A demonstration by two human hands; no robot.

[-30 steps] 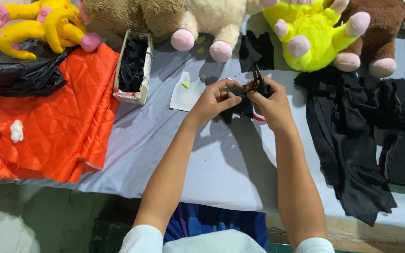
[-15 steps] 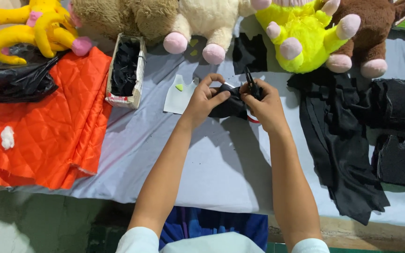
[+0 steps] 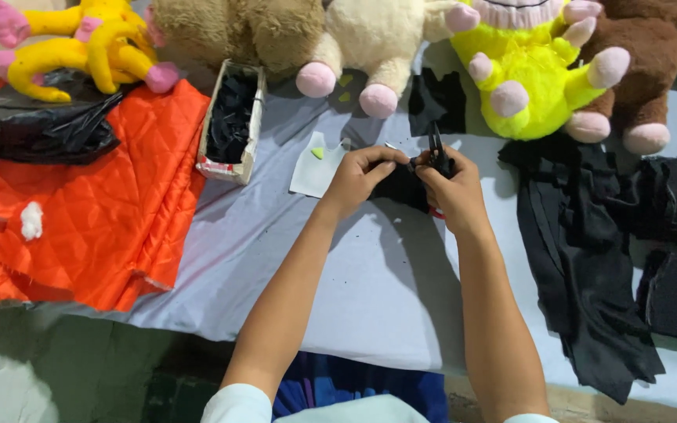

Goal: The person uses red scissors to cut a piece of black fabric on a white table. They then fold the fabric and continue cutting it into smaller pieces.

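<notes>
The black fabric piece (image 3: 400, 186) is small and dark, held up just above the grey table between both hands, pinched at its left edge and partly hidden by fingers. The scissors (image 3: 436, 149) have black blades pointing up and away, standing nearly upright at the fabric's right edge, their handles hidden in the grip

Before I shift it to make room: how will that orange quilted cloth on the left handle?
The orange quilted cloth looks floppy: it lies rumpled and droops over the table edge. Probably light but bulky, given its puffy quilting. Its sheen hints it may slide easily.
</notes>
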